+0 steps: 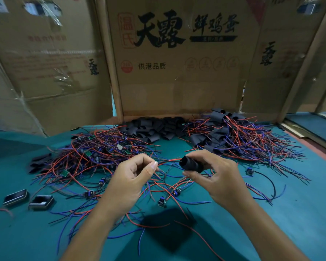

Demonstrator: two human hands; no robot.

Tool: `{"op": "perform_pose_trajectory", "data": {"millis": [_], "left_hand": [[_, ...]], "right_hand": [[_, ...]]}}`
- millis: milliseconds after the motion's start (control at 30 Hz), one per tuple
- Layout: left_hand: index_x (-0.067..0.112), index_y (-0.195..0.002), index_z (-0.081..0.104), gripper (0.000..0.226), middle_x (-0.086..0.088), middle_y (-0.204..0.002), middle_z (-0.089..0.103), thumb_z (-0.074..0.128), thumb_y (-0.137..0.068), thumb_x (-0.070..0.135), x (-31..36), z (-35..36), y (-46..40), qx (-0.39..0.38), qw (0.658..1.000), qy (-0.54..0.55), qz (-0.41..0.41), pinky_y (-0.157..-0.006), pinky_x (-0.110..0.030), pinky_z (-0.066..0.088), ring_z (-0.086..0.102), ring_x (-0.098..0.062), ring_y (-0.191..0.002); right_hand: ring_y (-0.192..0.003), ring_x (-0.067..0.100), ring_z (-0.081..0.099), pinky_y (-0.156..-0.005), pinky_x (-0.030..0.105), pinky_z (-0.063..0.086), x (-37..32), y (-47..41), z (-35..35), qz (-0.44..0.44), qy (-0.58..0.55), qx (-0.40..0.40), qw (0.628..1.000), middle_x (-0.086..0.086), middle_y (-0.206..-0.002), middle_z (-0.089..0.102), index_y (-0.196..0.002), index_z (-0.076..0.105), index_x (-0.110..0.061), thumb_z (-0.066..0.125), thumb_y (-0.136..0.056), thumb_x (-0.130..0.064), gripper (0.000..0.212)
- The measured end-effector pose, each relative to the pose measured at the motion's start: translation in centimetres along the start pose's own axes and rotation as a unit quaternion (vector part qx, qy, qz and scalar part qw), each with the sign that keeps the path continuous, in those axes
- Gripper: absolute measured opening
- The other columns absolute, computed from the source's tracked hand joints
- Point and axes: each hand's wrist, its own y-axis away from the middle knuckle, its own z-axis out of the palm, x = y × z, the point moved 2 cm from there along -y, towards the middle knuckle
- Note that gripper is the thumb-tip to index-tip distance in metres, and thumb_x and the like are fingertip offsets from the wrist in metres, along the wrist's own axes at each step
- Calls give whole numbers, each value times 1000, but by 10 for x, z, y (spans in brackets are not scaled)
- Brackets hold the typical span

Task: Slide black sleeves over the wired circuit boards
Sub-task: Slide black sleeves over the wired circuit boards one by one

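**Sleeve held at the wire ends, above the green mat**

Black sleeve [192, 163] sits in the right hand [217, 178], pinched between thumb below and fingers above, with its open mouth turned toward the left hand [132, 178]. The left hand pinches a red and a dark wire [169, 160] between thumb and forefinger; these wires run straight across the gap and meet the mouth of the sleeve. Whether a circuit board already lies inside the sleeve cannot be told, since the fingers cover most of it.

Both hands are raised above the green mat [299, 213], near its middle. To the left lies a heap of bare boards with red and blue leads [94, 153]. At the back, against the cardboard wall [177, 81], is a pile of loose black sleeves [151, 129]. To the right is a second heap, where sleeves and wires lie mixed together [239, 140]. Several single wired boards [176, 192] lie scattered on the mat beneath the hands. Two small black rectangular frames [29, 200] rest near the left edge, side by side.
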Motion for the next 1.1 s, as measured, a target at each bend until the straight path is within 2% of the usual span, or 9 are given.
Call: {"op": "perform_pose_trajectory", "data": {"millis": [200,367,467,567,667,733,867,967,1100], "left_hand": [[4,-83,61,22,16,-55,44,58,-99,19,-3,2,1,-38,999,-30,5,-50,-8,30,36,2,-49],[17,-78,63,22,11,-60,45,59,-89,36,-11,16,2,-63,990,-129,13,-56,-28,32,38,-6,-58],[21,-82,59,17,9,-61,52,57,-97,28,-18,24,3,-25,986,-163,-14,-58,-31,36,43,-7,-56],[22,-93,59,10,8,-79,66,52,-101,21,-18,21,2,-24,989,-136,-52,-74,-30,47,60,-6,-73],[27,-101,62,9,15,-95,65,60,-97,34,-18,-5,2,-123,973,-176,-80,-78,-16,42,59,0,-88],[32,-107,62,25,18,-105,63,73,-87,41,-26,-28,6,-218,941,-225,-130,-81,-9,40,57,4,-100],[33,-93,69,18,10,-98,65,81,-81,36,-38,-40,9,-271,897,-312,-154,-74,-13,45,59,3,-85],[29,-90,71,10,12,-91,69,77,-85,35,-41,-35,7,-271,905,-302,-126,-74,-17,49,63,-1,-83],[25,-92,65,7,8,-89,69,71,-91,29,-41,-30,5,-242,937,-236,-89,-71,-16,45,62,-4,-81]], "right_hand": [[-87,6,62,-79,25,49,-5,3,3,-20,22,1,1000,-15,-96,67,-104,67,-23,79,-79,-27,28],[-89,13,55,-82,27,41,-16,7,16,-90,182,-71,977,-6,-95,68,-106,66,-19,65,-81,-39,32],[-91,17,55,-79,28,41,-13,10,27,-19,139,-121,983,-3,-100,63,-110,60,-18,60,-87,-35,29],[-97,15,49,-81,21,35,-1,12,35,16,112,-151,982,-3,-108,56,-114,54,-17,61,-93,-28,25],[-101,15,48,-80,19,31,9,13,39,40,121,-192,973,-3,-113,53,-117,50,-17,56,-97,-31,25],[-101,14,47,-81,18,30,14,14,39,49,125,-212,968,-3,-114,53,-118,48,-19,55,-97,-33,26],[-100,12,47,-85,21,36,18,13,34,38,135,-233,962,-7,-113,54,-116,48,-24,58,-95,-37,27],[-104,12,48,-90,27,35,18,12,28,14,170,-230,958,-11,-114,55,-115,48,-29,59,-93,-42,28],[-109,10,44,-101,26,22,14,12,27,-27,212,-241,947,-15,-116,57,-119,49,-34,58,-90,-51,35]]}}
